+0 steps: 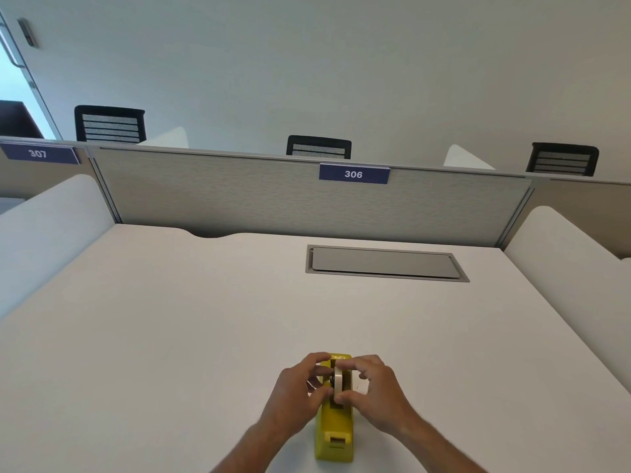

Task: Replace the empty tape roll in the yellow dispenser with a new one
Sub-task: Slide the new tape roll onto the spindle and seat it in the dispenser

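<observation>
- Where the white desk (170,336) runs toward its near edge, a yellow dispenser (334,428) stands lengthwise, its cutter end nearest the person.
- A pale tape roll (338,378) sits upright on edge in the dispenser's cradle, near its far end.
- The left hand (300,390) comes in from the left side of the dispenser, fingers curled, thumb and fingertips pinched at the hub of the roll.
- The right hand (379,387) comes from the right, fingers bent over the top of the roll, thumb pressed at its near rim; both hands are closed on it.
- Whether this roll is the new one or the empty core cannot be told.
- Farther back, a grey hatch (386,262) lies flush in the desk, before a partition (239,196) with a blue sign (354,174) reading 306.
- Black chairs (110,124) show beyond the partition.
</observation>
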Tool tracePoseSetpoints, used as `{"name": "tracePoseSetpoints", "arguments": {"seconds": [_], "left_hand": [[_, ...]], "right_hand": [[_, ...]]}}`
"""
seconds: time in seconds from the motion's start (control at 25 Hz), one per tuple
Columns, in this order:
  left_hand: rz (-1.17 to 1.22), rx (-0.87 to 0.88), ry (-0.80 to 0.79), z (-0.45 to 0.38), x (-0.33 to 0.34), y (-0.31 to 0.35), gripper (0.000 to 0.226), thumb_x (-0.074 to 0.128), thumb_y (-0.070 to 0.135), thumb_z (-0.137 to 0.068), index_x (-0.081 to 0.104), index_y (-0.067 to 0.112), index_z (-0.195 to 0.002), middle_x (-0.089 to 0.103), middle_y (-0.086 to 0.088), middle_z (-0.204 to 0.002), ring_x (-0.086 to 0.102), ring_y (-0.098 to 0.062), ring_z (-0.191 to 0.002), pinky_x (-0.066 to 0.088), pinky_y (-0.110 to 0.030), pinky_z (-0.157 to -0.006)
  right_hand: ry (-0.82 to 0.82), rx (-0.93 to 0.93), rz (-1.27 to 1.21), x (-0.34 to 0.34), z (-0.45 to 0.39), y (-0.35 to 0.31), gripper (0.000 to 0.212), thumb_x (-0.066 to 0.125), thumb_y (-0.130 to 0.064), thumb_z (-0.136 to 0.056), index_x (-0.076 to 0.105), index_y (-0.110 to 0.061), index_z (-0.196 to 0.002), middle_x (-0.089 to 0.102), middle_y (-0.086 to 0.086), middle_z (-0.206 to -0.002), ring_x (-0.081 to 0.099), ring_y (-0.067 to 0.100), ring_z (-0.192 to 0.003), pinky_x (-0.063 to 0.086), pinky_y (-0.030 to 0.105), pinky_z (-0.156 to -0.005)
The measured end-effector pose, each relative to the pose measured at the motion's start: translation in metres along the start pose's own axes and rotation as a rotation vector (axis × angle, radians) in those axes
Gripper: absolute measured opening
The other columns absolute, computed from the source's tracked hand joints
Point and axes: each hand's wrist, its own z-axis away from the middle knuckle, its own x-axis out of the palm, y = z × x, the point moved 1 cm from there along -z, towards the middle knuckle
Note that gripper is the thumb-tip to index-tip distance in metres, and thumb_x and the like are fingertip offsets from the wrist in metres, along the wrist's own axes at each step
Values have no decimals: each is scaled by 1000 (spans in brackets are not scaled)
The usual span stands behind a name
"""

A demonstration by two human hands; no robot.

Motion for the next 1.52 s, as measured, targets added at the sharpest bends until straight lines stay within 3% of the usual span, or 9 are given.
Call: {"name": "tracePoseSetpoints", "arguments": {"seconds": [0.16, 0.28, 0.64, 0.96, 1.12, 1.36, 1.52], "left_hand": [[-16, -6, 24, 1, 1, 0, 55, 72, 18, -88, 50, 35, -136, 74, 16, -116, 69, -4, -85, 57, -21, -88], [-17, -14, 29, 1, 1, 0, 59, 73, 18, -88, 48, 33, -139, 73, 15, -118, 68, -4, -85, 58, -23, -90], [-5, -43, 43, -1, 1, -2, 83, 79, 19, -82, 31, 35, -147, 64, 15, -126, 68, -9, -86, 59, -16, -79], [-69, -38, 35, 0, 4, -11, 61, 76, 33, -82, 51, 38, -138, 54, 19, -143, 61, -5, -109, 55, -28, -97], [-98, -37, 8, 0, 5, -14, 61, 73, 35, -85, 49, 38, -141, 45, 20, -151, 58, -7, -122, 53, -29, -102], [-133, -36, -12, -1, 6, -16, 61, 70, 35, -87, 46, 41, -142, 40, 24, -153, 58, -5, -122, 52, -30, -103], [-112, -42, -15, -1, 6, -17, 61, 71, 33, -87, 47, 41, -142, 42, 23, -153, 60, -3, -115, 54, -30, -99]], "right_hand": [[7, 8, 14, 2, -4, 2, 54, 87, -28, -68, 64, -43, -114, 53, -7, -117, 51, 4, -108, 39, 13, -90], [11, 4, 18, 2, -4, 2, 53, 86, -28, -69, 61, -46, -112, 53, -6, -118, 51, 7, -110, 41, 17, -92], [13, -5, 12, 0, -3, 0, 53, 86, -26, -70, 59, -46, -111, 55, -5, -120, 52, 10, -111, 46, 24, -95], [2, -7, 11, 2, -6, 5, 53, 85, -26, -68, 61, -47, -110, 53, -5, -118, 51, 7, -111, 44, 21, -94], [-2, -1, 38, 3, -7, 8, 52, 86, -27, -68, 62, -45, -111, 53, -5, -117, 52, 10, -110, 45, 22, -96], [19, -12, 80, 6, -6, 10, 57, 87, -35, -65, 65, -41, -117, 52, -8, -115, 52, 8, -108, 47, 23, -94], [36, -49, 66, 8, -2, 12, 55, 87, -35, -63, 62, -49, -110, 53, -11, -112, 54, 3, -105, 45, 13, -86]]}}
